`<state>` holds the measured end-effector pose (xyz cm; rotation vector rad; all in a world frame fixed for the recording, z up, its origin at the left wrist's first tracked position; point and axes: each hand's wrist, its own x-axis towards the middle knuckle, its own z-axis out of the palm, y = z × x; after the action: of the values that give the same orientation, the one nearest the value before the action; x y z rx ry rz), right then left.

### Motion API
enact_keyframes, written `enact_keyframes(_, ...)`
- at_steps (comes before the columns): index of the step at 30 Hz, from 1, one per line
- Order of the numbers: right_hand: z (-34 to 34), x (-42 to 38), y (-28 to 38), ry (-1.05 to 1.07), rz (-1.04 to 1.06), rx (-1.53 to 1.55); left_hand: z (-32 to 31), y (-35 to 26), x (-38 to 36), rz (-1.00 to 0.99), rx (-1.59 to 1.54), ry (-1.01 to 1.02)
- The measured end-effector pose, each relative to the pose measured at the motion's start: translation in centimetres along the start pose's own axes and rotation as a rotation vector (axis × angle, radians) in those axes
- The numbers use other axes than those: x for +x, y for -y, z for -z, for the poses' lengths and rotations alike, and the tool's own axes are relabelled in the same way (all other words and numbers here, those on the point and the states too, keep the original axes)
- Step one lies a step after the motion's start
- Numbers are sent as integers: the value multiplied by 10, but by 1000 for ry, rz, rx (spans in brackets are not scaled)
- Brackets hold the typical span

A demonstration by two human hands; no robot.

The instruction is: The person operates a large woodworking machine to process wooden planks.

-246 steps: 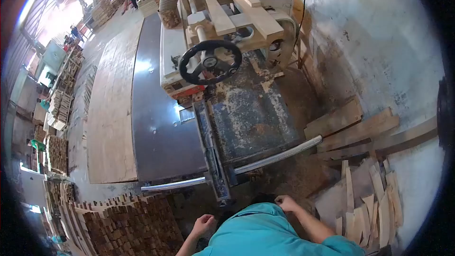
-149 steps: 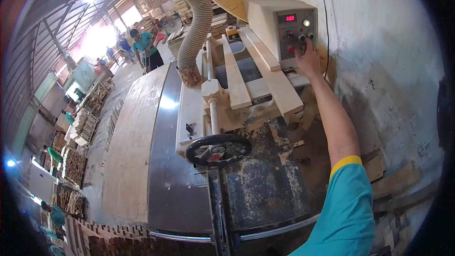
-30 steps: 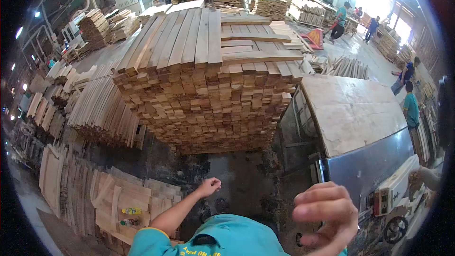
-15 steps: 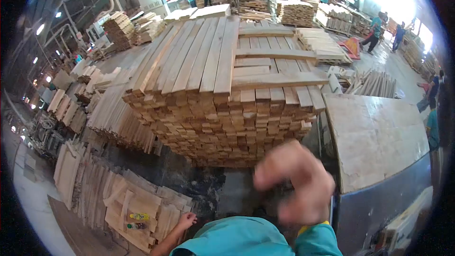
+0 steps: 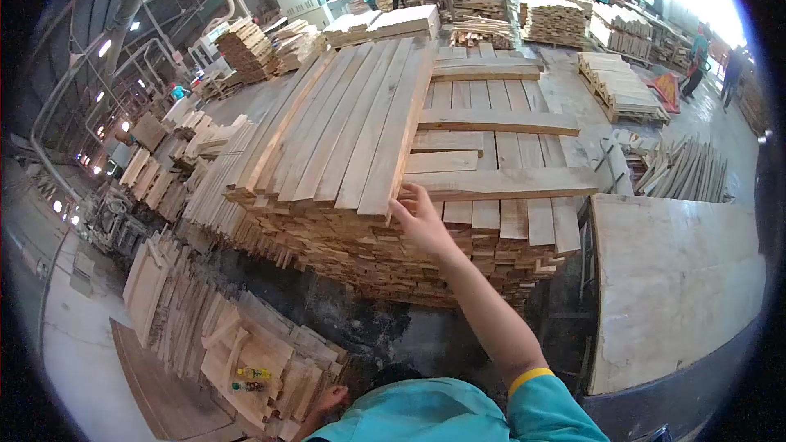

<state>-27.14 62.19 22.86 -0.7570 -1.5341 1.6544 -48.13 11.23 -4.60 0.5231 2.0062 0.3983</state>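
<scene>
Right hand (image 5: 422, 219) has its fingertips at the near right corner of a long plank (image 5: 397, 131); I can't tell whether they clamp it. Left hand (image 5: 332, 399) hangs low by the board pile (image 5: 307, 381), fingers too unclear to read. Across my view, the big lumber stack (image 5: 368, 258) carries that plank at the right edge of its raised layer, beside crosswise boards (image 5: 512, 182). I'd judge a square hold on the end steadier than a corner pinch. Two bottles (image 5: 254, 373) lie on the pile.
</scene>
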Motion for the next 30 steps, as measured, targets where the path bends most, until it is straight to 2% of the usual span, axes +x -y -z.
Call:
enact_keyframes(1,-6,8,1,15,-49,98,-1,15,-2,-92,132,14)
enact_keyframes(2,-10,8,17,-27,-110,69,2,18,5,-195,273,36)
enact_keyframes(3,-17,8,32,-85,-174,44,12,3,8,-213,304,68)
enact_keyframes(5,-31,32,-5,-190,-60,62,34,-29,34,-242,386,162)
enact_keyframes(6,-36,36,-16,-283,131,-151,44,-52,53,-269,455,235)
enact_keyframes(7,-37,41,-16,-213,-34,-93,54,-79,75,-301,541,318)
enact_keyframes(8,-31,45,-26,-102,-6,111,56,-112,101,-344,631,404)
enact_keyframes(9,-39,43,-27,-346,200,-194,53,-147,124,-388,719,485)
enact_keyframes(10,-32,34,-9,-291,52,-62,44,-184,146,-435,804,561)
enact_keyframes(11,-32,60,-50,-291,176,-216,29,-215,163,-479,875,630)
enact_keyframes(13,-6,-11,24,-190,-61,23,4,-260,195,-555,991,727)
enact_keyframes(14,7,-40,34,-188,-38,67,-4,-284,206,-584,1040,756)
enact_keyframes(15,12,-61,38,-173,-12,107,-8,-302,218,-612,1079,778)
enact_keyframes(17,24,-88,10,-206,8,-11,-22,-327,230,-653,1122,812)
enact_keyframes(20,25,-123,22,-163,-322,161,-42,-337,234,-682,1133,834)
enact_keyframes(21,20,-122,20,-185,-316,160,-43,-341,230,-684,1140,834)
enact_keyframes(23,1,-112,9,-74,-282,295,-42,-352,232,-699,1164,830)
enact_keyframes(24,-9,-113,7,-159,-226,228,-44,-360,228,-707,1180,831)
enact_keyframes(25,-18,-120,8,-247,-221,316,-45,-366,232,-712,1205,836)
enact_keyframes(27,-18,-137,8,-268,-182,304,-38,-385,236,-713,1295,848)
enact_keyframes(29,-22,-157,-21,-293,-21,248,-34,-398,245,-715,1377,855)
enact_keyframes(30,-28,-180,-18,-331,28,332,-39,-403,244,-714,1402,860)
